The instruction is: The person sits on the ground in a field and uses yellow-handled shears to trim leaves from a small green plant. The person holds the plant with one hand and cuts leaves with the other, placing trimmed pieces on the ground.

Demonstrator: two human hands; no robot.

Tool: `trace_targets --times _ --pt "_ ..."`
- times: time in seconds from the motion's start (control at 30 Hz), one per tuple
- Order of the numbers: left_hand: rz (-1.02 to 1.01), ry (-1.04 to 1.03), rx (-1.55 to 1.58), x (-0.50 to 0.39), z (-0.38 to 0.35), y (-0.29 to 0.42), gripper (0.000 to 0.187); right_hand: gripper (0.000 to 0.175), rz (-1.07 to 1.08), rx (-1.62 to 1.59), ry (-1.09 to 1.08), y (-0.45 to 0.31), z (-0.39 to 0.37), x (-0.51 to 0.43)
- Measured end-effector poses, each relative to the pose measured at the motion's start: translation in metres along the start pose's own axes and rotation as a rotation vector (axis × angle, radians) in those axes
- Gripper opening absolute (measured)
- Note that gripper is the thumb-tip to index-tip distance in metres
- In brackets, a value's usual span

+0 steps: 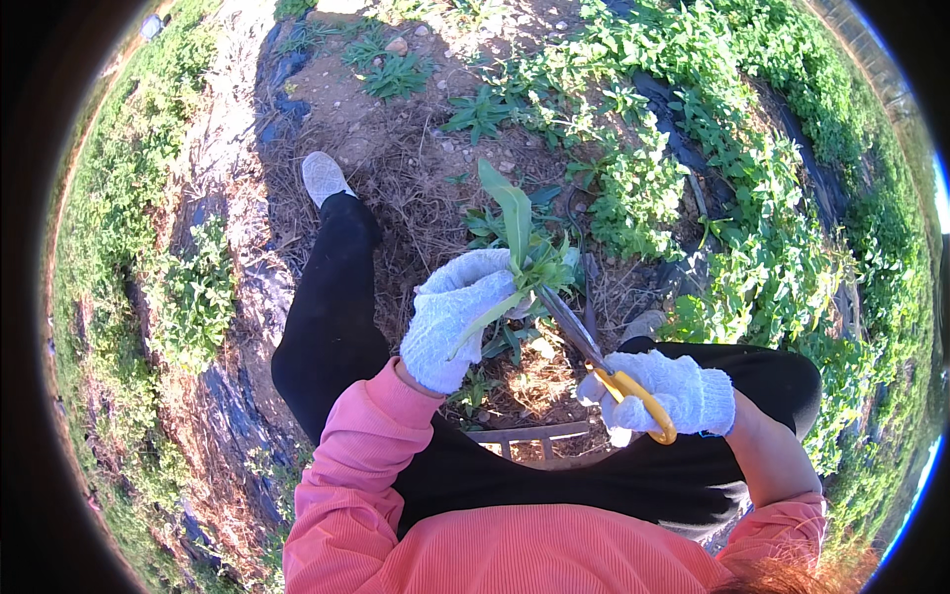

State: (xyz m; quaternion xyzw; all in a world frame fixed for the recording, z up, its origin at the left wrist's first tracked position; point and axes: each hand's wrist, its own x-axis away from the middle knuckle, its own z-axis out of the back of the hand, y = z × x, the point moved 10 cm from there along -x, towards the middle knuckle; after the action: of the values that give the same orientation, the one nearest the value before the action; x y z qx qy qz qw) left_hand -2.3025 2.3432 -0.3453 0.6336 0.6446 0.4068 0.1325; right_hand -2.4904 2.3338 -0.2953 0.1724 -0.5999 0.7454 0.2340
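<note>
My left hand [462,312], in a white knit work glove, grips a leafy green plant [545,267] by its lower part. One long leaf of it points up and away, and another hangs down across the glove. In my right hand [653,393], gloved the same way, is a pair of scissors [575,327] with yellow handles. The dark blades reach up and left to the plant's base, beside my left fingertips. Leaves and glove hide the blade tips, so I cannot tell whether they are around a stem.
Low weeds [479,113] grow from dry, straw-strewn soil [415,171] ahead. Dense leafy plants [772,252] and black plastic mulch film [668,122] run along the right. A slatted crate-like frame [531,433] lies between my legs. My left shoe [325,178] rests on the soil.
</note>
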Motion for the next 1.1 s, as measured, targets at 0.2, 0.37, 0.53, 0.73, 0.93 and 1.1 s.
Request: trace_targets --times 0.2,0.37,0.53,0.73,0.93,1.1 --pt "0.013 0.070 -0.107 0.004 0.000 0.004 0.027 0.051 -0.103 -0.029 -0.022 0.005 -0.003 0.003" --pt "0.004 0.066 -0.106 0.005 -0.001 0.003 0.025 0.048 -0.060 -0.040 -0.020 0.006 -0.001 0.000" --pt "-0.069 -0.019 -0.152 0.003 -0.007 0.002 0.025 0.043 -0.060 -0.139 0.005 0.010 -0.001 0.002" --pt "-0.072 -0.040 -0.148 0.005 -0.006 -0.002 0.030 0.037 -0.028 -0.110 0.026 0.004 0.001 0.000" --pt "-0.042 0.028 -0.184 0.002 -0.003 0.002 0.023 0.073 -0.076 -0.188 0.006 -0.002 0.001 0.003" --pt "-0.035 0.017 -0.172 0.005 -0.007 -0.001 0.020 0.078 0.015 -0.182 0.057 -0.006 0.005 0.002"
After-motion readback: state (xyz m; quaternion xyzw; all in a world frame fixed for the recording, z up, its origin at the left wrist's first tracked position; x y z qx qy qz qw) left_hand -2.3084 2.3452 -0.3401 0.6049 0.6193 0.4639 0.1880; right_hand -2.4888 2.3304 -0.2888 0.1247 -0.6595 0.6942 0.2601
